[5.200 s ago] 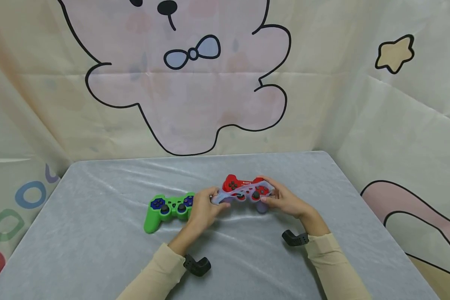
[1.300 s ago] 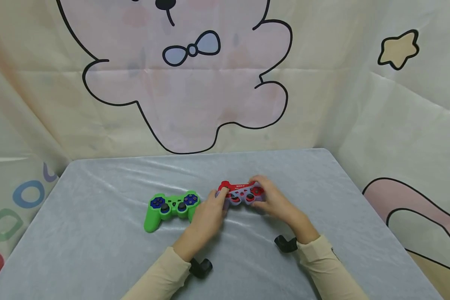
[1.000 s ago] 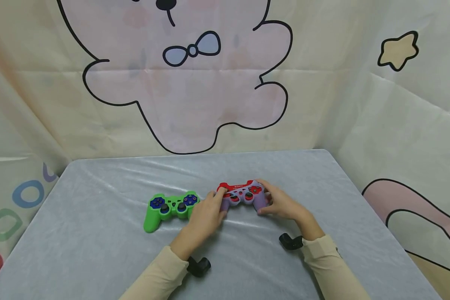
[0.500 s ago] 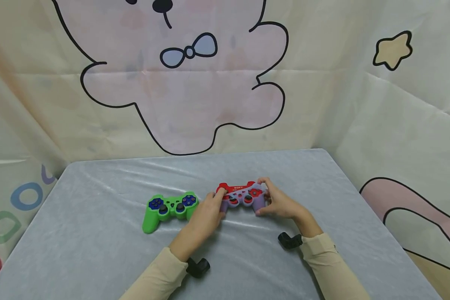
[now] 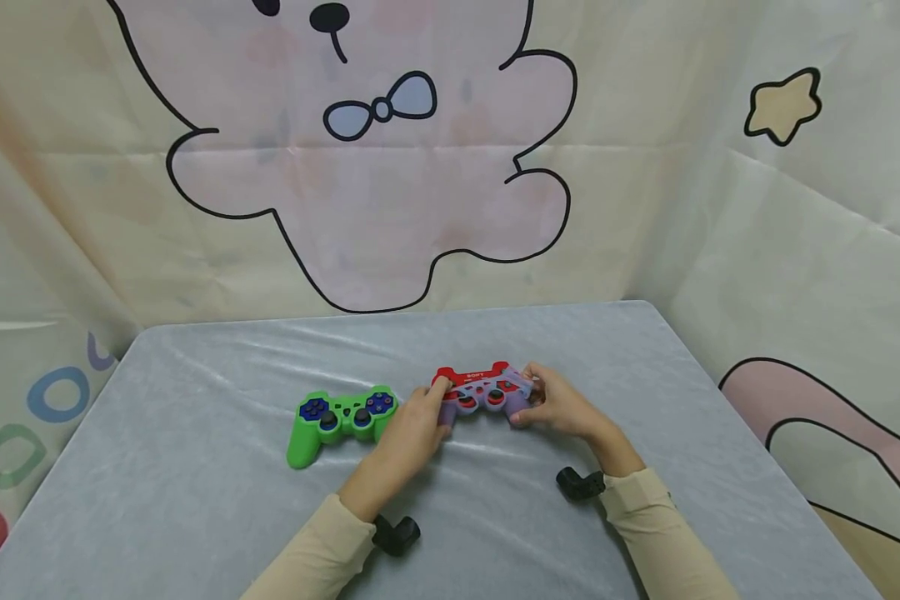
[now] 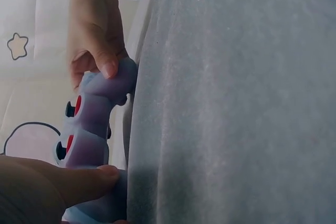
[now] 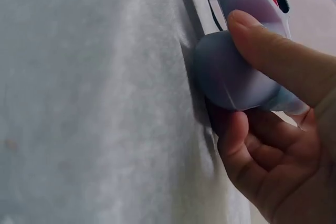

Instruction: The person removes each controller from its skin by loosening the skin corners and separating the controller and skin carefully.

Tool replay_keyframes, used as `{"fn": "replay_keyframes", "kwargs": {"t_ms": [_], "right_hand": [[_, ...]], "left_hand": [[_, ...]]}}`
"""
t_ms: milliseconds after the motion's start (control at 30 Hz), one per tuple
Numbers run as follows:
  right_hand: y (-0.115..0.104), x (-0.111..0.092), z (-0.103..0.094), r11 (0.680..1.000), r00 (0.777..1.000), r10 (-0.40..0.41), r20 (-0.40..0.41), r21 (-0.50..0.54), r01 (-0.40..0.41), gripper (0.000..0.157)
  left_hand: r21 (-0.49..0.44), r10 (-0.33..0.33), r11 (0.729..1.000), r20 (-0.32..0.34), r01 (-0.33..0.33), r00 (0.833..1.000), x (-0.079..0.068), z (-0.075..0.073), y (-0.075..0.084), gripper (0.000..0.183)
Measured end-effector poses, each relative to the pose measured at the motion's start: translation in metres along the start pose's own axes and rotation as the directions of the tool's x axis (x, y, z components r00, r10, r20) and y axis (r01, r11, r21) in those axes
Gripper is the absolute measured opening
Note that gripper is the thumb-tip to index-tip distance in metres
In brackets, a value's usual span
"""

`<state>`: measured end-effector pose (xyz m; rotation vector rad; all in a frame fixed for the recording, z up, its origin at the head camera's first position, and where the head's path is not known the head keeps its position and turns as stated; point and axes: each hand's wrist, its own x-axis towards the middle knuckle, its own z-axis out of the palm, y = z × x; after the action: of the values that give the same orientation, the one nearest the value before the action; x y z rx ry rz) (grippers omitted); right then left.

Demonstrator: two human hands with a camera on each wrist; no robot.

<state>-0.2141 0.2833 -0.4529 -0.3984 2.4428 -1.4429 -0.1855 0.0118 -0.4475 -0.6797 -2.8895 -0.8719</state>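
A red game controller (image 5: 475, 375) sits in a translucent purple silicone sleeve (image 5: 520, 402). The sleeve covers its lower face and both grips, while the red top edge shows bare. My left hand (image 5: 412, 425) grips the left end, its index finger over the upper left corner. At the other end my right hand (image 5: 562, 406) pinches the sleeve, thumb on the right grip and fingers at its upper edge. Up close in the right wrist view, the thumb presses the rounded sleeve end (image 7: 226, 72). Two black thumbsticks poke through the sleeve in the left wrist view.
A green game controller (image 5: 303, 442) with dark blue buttons lies just left of my left hand, partly behind it. Grey cloth covers the table (image 5: 195, 500). A printed fabric backdrop (image 5: 630, 208) rises behind the far edge and at both sides.
Earlier the sleeve was stretched loosely across the controller's front; now it wraps both grips. In the last half second its upper right edge shifted under my right fingers. The green controller stays put.
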Motion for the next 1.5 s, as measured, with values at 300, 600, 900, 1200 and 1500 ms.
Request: {"fn": "replay_keyframes", "kwargs": {"t_ms": [300,600,900,1200,1500], "right_hand": [[-0.011,0.001,0.006,0.985,0.986,0.043,-0.163,-0.158,-0.069,0.053],[-0.011,0.001,0.007,0.991,0.981,0.054,-0.184,-0.108,-0.075,0.053],[-0.007,-0.002,0.0,0.996,0.997,-0.044,-0.067,-0.08,0.039,0.092],[-0.007,-0.001,-0.004,0.984,0.998,-0.025,0.056,0.18,0.015,0.079],[-0.007,-0.002,-0.004,0.977,0.996,-0.045,0.071,0.213,0.029,0.072]], "left_hand": [[0.045,0.023,0.999,-0.096,-0.018,0.995,0.0,0.001,0.0,0.047],[0.093,-0.008,0.995,-0.129,0.02,0.992,0.001,0.004,0.003,0.036],[0.146,-0.022,0.989,-0.092,0.035,0.996,-0.001,-0.002,0.003,0.051],[0.099,-0.041,0.994,-0.066,0.047,0.997,-0.001,-0.006,0.003,0.053],[0.097,-0.033,0.994,-0.071,0.04,0.997,0.0,-0.004,0.002,0.052]]}}
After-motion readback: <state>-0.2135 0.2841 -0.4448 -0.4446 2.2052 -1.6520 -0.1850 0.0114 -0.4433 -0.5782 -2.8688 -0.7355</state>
